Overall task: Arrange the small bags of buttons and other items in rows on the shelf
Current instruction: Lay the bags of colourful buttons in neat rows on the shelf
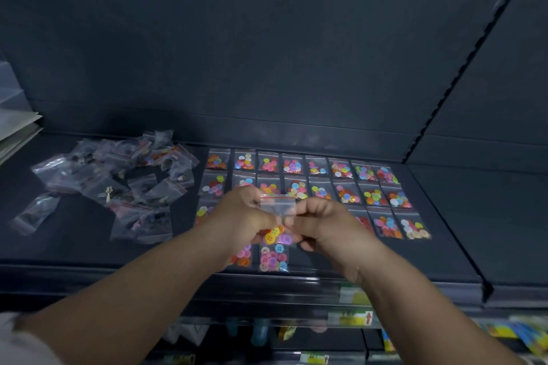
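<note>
Both hands hold one small clear zip bag of coloured buttons upright above the dark shelf. My left hand pinches its left side and my right hand pinches its right side. Beneath and behind the hands, several bags of buttons lie flat in neat rows that run to the right. Near the front edge lie two more bags, one of them just below my hands. A loose heap of unsorted bags with darker items lies on the shelf's left part.
The shelf's dark back panel rises behind the rows, and a slotted upright divides it from the bay on the right. Pale boxes stand at the far left. Price labels and a lower shelf of goods sit under the front edge.
</note>
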`<state>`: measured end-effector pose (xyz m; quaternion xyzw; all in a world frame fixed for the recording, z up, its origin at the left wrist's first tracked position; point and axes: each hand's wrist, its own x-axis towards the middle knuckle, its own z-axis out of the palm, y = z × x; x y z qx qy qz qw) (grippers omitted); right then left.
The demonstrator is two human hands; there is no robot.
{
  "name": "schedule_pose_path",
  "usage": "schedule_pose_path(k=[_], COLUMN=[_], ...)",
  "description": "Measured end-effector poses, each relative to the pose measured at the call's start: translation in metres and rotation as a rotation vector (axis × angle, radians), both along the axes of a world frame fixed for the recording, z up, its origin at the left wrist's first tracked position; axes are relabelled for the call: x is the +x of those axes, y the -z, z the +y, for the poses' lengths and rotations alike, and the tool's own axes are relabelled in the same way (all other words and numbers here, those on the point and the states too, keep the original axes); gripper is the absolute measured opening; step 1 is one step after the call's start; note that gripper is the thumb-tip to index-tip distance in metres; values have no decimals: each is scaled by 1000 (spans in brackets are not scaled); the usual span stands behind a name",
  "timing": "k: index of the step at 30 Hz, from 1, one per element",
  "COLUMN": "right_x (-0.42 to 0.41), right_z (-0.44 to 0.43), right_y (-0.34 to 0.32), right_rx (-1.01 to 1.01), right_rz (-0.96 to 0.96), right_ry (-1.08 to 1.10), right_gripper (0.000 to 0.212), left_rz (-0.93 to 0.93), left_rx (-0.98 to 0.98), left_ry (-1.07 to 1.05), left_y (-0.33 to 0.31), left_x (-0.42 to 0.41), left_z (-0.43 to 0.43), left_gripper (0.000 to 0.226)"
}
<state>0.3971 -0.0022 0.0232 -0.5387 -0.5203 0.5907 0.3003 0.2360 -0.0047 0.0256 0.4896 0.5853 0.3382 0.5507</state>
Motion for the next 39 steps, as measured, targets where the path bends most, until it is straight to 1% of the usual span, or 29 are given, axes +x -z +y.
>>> schedule_pose_path(k=[2, 3, 7, 10, 12, 14, 17, 18, 20, 21, 23, 25, 27, 29, 31, 36, 39], right_x=[7, 12, 32, 38, 38, 38, 43, 44, 45, 45, 44, 42, 39, 37, 37, 38, 34], right_z=[0, 0, 1, 1, 1, 3, 6, 6, 3, 2, -1, -3, -3, -2, -2, -3, -2], right_y=[2, 3, 11, 19, 26, 34, 44, 45, 45, 45, 44, 45, 48, 50, 52, 51, 46], right_rx=[-26, -36, -52, -40, -28, -2, 129, 167, 229, 276, 396, 508, 581, 605, 600, 570, 573], right_rz=[13, 10, -103, -192, -232, -337, -622, -704, -783, -801, -804, -745, -723, -760, -775, -802, -806], right_ry=[40, 58, 93, 88, 83, 70, 9, -2, 7, 14, -8, -82, -188, -276, -320, -319, -299], right_gripper=[17, 17, 15, 12, 13, 11, 3, 11, 25, 28, 24, 18, 17, 15, 13, 14, 11], left_rz=[7, 33, 274, 437, 528, 624, 738, 769, 821, 839, 869, 899, 914, 911, 901, 896, 892], left_rx=[7, 14, 122, 228, 287, 330, 385, 414, 473, 496, 526, 545, 555, 555, 543, 533, 545], left_ry=[7, 6, 42, 122, 184, 237, 311, 337, 380, 395, 416, 431, 443, 453, 459, 471, 462], left_y=[1, 2, 13, 21, 26, 30, 34, 35, 38, 39, 42, 43, 44, 45, 45, 46, 46], left_x=[6, 7, 6, 4, 5, 6, 7, 8, 7, 7, 7, 8, 7, 7, 6, 5, 2], left_z=[-1, -1, 0, -3, -6, -8, -8, -8, -8, -7, -6, -6, -5, -6, -6, -5, -4], left_gripper=[27, 26, 17, 13, 14, 20, 20, 19, 16, 14, 13, 13, 14, 16, 19, 21, 21])
